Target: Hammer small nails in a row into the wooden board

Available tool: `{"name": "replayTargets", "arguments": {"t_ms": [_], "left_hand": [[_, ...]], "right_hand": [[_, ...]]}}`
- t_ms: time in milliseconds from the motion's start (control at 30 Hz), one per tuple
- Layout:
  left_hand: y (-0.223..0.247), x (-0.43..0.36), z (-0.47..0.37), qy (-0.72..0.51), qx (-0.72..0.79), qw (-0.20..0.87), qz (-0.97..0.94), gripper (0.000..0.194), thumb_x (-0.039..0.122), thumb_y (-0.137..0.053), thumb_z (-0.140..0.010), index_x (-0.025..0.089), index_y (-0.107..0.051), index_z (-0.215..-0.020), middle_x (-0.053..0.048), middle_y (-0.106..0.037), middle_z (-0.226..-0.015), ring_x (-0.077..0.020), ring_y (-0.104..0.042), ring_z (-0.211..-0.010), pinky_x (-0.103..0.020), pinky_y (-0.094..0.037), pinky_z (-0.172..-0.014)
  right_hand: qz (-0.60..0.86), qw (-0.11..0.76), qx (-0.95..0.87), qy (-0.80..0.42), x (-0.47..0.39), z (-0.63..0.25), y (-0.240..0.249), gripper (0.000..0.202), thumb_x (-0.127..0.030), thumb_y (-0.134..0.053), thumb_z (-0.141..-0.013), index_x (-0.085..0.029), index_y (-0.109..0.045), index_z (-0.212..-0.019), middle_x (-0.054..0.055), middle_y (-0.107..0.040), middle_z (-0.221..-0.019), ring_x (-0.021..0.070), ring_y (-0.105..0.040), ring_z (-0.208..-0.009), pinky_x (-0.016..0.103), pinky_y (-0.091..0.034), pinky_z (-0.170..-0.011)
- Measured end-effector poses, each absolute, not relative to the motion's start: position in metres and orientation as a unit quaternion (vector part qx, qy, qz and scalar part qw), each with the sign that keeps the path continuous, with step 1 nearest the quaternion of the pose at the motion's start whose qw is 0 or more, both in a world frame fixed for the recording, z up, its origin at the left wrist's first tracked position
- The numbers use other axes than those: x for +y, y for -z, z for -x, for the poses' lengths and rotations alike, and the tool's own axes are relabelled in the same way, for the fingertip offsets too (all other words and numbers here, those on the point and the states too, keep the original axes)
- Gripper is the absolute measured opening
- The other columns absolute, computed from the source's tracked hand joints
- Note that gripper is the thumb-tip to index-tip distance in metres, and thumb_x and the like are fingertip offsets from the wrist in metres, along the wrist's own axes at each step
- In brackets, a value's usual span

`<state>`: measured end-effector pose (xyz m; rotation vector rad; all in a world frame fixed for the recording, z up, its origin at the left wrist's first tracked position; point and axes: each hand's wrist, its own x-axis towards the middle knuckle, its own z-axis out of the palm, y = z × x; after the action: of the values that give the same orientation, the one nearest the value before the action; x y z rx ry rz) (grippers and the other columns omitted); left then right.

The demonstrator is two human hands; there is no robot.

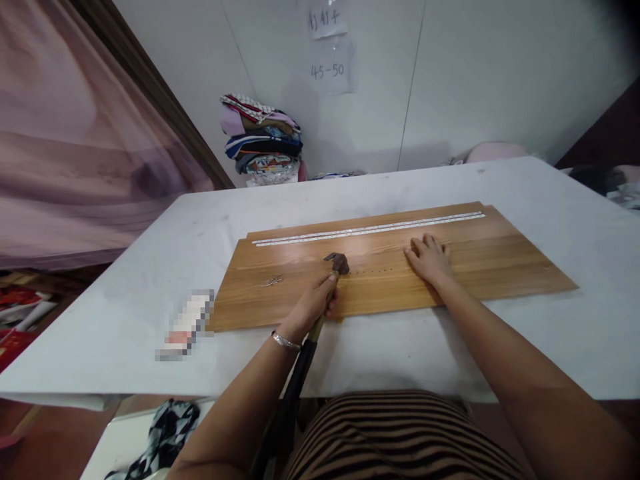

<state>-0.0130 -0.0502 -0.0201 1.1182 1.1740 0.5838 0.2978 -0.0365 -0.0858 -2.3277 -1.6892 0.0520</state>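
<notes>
My left hand [316, 301] is wrapped round the upper handle of a claw hammer [339, 263], just below its head. The black grip of the hammer slants back toward my body. Its head is over a wood-grain board [480, 273], at the left end of a row of small dark dots [373, 271]; whether it touches the board I cannot tell. On the board's right half my right hand [429, 258] lies flat with fingers spread, holding nothing. A small heap of nails [273, 281] rests on the board to the left of the hammer.
Two white strips [370, 231] run along the board's far side. The board lies on a white table [125, 293], with a blurred-out item [187, 323] at its left. Folded clothes [263, 137] are stacked by the wall. A pink curtain [75, 120] hangs at left.
</notes>
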Motion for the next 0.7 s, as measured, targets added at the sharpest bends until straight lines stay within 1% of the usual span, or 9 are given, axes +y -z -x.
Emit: {"name": "replayTargets", "arguments": {"t_ms": [167, 367, 567, 700], "left_hand": [[0.0197, -0.0495, 0.013, -0.263, 0.513, 0.657, -0.486, 0.044, 0.061, -0.059, -0.079, 0.018, -0.051, -0.086, 0.004, -0.052, -0.066, -0.0053, -0.042, -0.043, -0.018, -0.031, -0.036], [0.0191, -0.05, 0.0123, -0.257, 0.52, 0.652, -0.487, 0.04, 0.057, -0.058, -0.081, 0.019, -0.05, -0.084, 0.004, -0.051, -0.066, -0.0051, -0.041, -0.043, -0.018, -0.032, -0.037], [0.0182, -0.0504, 0.0132, -0.264, 0.516, 0.656, -0.483, 0.043, 0.06, -0.059, -0.079, 0.019, -0.051, -0.085, 0.004, -0.051, -0.066, -0.0053, -0.041, -0.043, -0.018, -0.031, -0.037], [0.0189, -0.0497, 0.0129, -0.259, 0.518, 0.652, -0.49, 0.042, 0.059, -0.058, -0.08, 0.019, -0.051, -0.083, 0.004, -0.051, -0.065, -0.0053, -0.041, -0.043, -0.018, -0.032, -0.037]], "right_hand": [[0.801, 0.136, -0.582, -0.016, -0.0367, -0.2976, 0.0856, 0.048, -0.048, -0.032, -0.095, -0.022, -0.06, -0.124, 0.016, -0.05, -0.139, 0.0307, -0.036, -0.133, 0.055, -0.026, -0.105], [0.798, 0.133, -0.588, -0.003, -0.0366, -0.2997, 0.0884, 0.048, -0.05, -0.033, -0.094, -0.022, -0.061, -0.123, 0.016, -0.051, -0.138, 0.0306, -0.038, -0.131, 0.054, -0.027, -0.105], [0.799, 0.129, -0.588, -0.001, -0.037, -0.2991, 0.088, 0.049, -0.048, -0.032, -0.095, -0.022, -0.06, -0.125, 0.016, -0.051, -0.138, 0.0303, -0.038, -0.13, 0.054, -0.027, -0.105], [0.799, 0.135, -0.586, -0.002, -0.0364, -0.2994, 0.0892, 0.048, -0.049, -0.033, -0.095, -0.022, -0.061, -0.123, 0.015, -0.051, -0.138, 0.0306, -0.039, -0.13, 0.054, -0.027, -0.105]]}}
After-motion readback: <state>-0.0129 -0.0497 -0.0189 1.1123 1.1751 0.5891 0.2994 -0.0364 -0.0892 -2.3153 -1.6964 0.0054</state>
